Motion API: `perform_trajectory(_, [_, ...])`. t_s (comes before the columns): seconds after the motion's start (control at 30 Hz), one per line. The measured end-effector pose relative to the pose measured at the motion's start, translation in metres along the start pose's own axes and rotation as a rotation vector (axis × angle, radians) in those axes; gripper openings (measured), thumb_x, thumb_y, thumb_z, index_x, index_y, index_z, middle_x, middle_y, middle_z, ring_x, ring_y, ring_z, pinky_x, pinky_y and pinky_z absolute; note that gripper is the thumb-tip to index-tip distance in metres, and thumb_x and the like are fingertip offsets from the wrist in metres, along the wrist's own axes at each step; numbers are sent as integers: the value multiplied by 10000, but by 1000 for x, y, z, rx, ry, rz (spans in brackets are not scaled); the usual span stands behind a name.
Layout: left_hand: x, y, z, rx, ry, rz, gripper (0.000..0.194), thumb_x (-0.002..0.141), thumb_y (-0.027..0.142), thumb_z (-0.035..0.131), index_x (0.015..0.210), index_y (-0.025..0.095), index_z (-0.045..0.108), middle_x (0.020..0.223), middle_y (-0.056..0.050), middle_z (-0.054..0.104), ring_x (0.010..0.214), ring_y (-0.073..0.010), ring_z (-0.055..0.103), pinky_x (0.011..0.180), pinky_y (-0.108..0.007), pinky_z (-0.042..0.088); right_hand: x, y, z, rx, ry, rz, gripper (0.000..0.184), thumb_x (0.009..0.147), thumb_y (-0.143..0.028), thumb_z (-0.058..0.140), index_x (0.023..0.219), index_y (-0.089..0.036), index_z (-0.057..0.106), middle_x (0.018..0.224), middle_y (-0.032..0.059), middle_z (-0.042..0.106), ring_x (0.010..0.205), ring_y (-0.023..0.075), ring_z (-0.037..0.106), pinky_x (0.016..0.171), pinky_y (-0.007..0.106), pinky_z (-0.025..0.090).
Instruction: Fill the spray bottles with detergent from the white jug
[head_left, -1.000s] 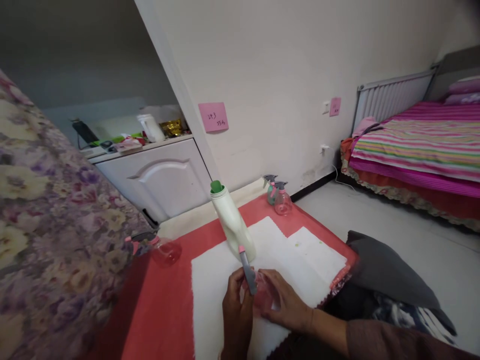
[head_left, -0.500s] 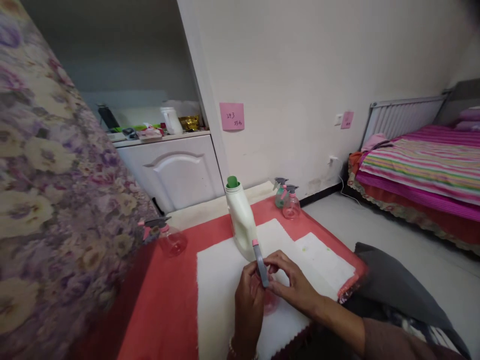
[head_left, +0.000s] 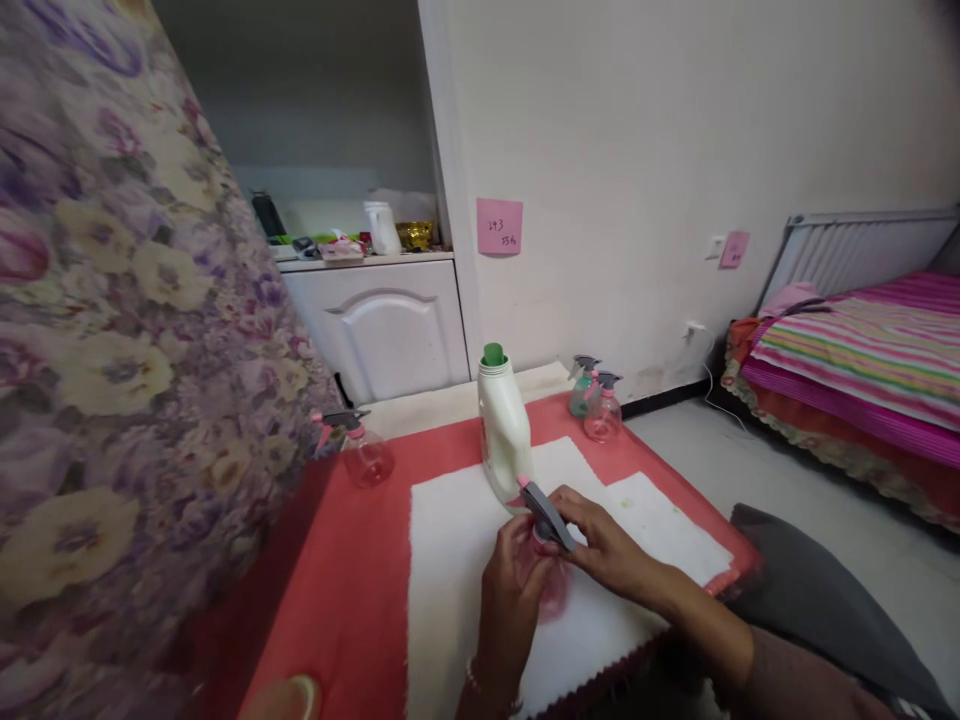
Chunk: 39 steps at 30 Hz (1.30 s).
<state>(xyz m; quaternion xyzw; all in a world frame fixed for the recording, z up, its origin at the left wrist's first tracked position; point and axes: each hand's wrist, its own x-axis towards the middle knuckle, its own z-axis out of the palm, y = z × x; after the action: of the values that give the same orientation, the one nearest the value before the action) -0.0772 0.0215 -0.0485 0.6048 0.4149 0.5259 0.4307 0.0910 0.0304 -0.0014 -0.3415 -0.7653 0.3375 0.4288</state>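
Note:
A clear pink spray bottle (head_left: 555, 592) with a grey trigger head (head_left: 548, 516) is between my two hands, over the white cloth. My left hand (head_left: 511, 590), a beaded bracelet at its wrist, is closed round the neck and upper side of the bottle. From the right, my right hand (head_left: 596, 535) pinches the grey head, its thumb and fingers near the neck. The head's pink nozzle points up and away to the left. Just beyond stands a tall pale-green jug (head_left: 504, 425) with a green piece (head_left: 493, 354) in its mouth. My fingers partly hide the neck joint.
On the red tabletop (head_left: 330, 560), a pink spray bottle (head_left: 367, 456) stands at left. Another pink one (head_left: 603, 412) and a green one (head_left: 581, 390) stand at back right. A white sheet (head_left: 667, 525) lies at right. A round-rimmed object (head_left: 306, 695) shows at bottom left.
The grey head has turned, so its handle end now slants toward my right hand. My view has swung left, bringing the round-rimmed object into sight.

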Motion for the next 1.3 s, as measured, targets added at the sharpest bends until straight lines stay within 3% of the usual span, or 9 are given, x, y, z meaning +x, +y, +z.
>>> perform_trajectory(0.2, [-2, 5, 0, 8, -10, 8, 401, 784, 195, 636, 1181, 207, 575, 1187, -74, 665, 1122, -237, 616, 997, -391, 462, 5, -3, -2, -64, -26, 62, 160, 854, -357, 673, 874, -202, 639, 885, 18, 558, 768, 160, 538, 696, 287, 465])
perform_trajectory(0.33, [-3, 1, 0, 8, -7, 22, 443, 756, 133, 613, 1191, 205, 574, 1196, -70, 661, 1130, -234, 608, 1006, -388, 456, 5, -3, 1, -79, -12, 70, 92, 816, -256, 686, 813, -198, 615, 849, 6, 553, 737, 147, 533, 672, 273, 467])
perform_trajectory(0.53, [-5, 0, -3, -11, -69, 19, 521, 736, 75, 572, 1237, 219, 546, 1243, -67, 628, 1172, -225, 587, 1049, -388, 430, -1, 8, 13, -75, 122, 121, 164, 719, -105, 677, 769, -203, 556, 747, -42, 499, 661, 127, 505, 613, 250, 420])
perform_trajectory(0.67, [-5, 7, -10, -35, -156, 75, 450, 833, 168, 534, 1280, 217, 539, 1317, -91, 584, 1238, -240, 538, 1063, -395, 419, -4, 15, 22, -79, 215, 113, 190, 710, -87, 661, 757, -206, 522, 721, -54, 470, 639, 119, 485, 609, 247, 404])
perform_trajectory(0.77, [-3, 17, -15, -15, -122, 120, 365, 905, 281, 475, 1243, 208, 589, 1317, -97, 583, 1251, -252, 517, 1068, -394, 405, -4, 15, 25, -78, 237, 110, 189, 716, -104, 677, 754, -207, 523, 720, -52, 464, 631, 118, 481, 607, 249, 402])
perform_trajectory(0.93, [8, 39, -18, 92, -83, 68, 321, 927, 355, 455, 1141, 203, 639, 1145, -94, 638, 1075, -241, 588, 944, -365, 463, -3, 15, 22, -36, 232, 103, 168, 750, -200, 719, 770, -206, 553, 739, -41, 490, 652, 127, 495, 624, 259, 411])
perform_trajectory(1.07, [23, 53, -15, 172, -51, -90, 262, 802, 412, 620, 933, 187, 650, 801, -26, 636, 790, -208, 606, 758, -323, 493, -1, 15, 17, 49, 176, 142, 174, 752, -246, 742, 781, -206, 575, 766, -32, 526, 684, 136, 521, 645, 264, 432])
perform_trajectory(1.17, [32, 57, -12, 114, -11, -158, 286, 703, 430, 700, 826, 189, 606, 705, 15, 579, 696, -176, 572, 662, -281, 479, 1, 14, 15, 87, 154, 168, 157, 749, -236, 743, 791, -203, 595, 787, -28, 541, 699, 137, 528, 656, 264, 436])
perform_trajectory(1.3, [36, 56, -10, 4, -87, -250, 313, 675, 428, 721, 813, 177, 596, 653, 39, 543, 618, -138, 530, 583, -239, 445, 2, 13, 11, 90, 137, 186, 161, 742, -228, 742, 772, -202, 586, 781, -32, 534, 702, 136, 514, 650, 259, 418])
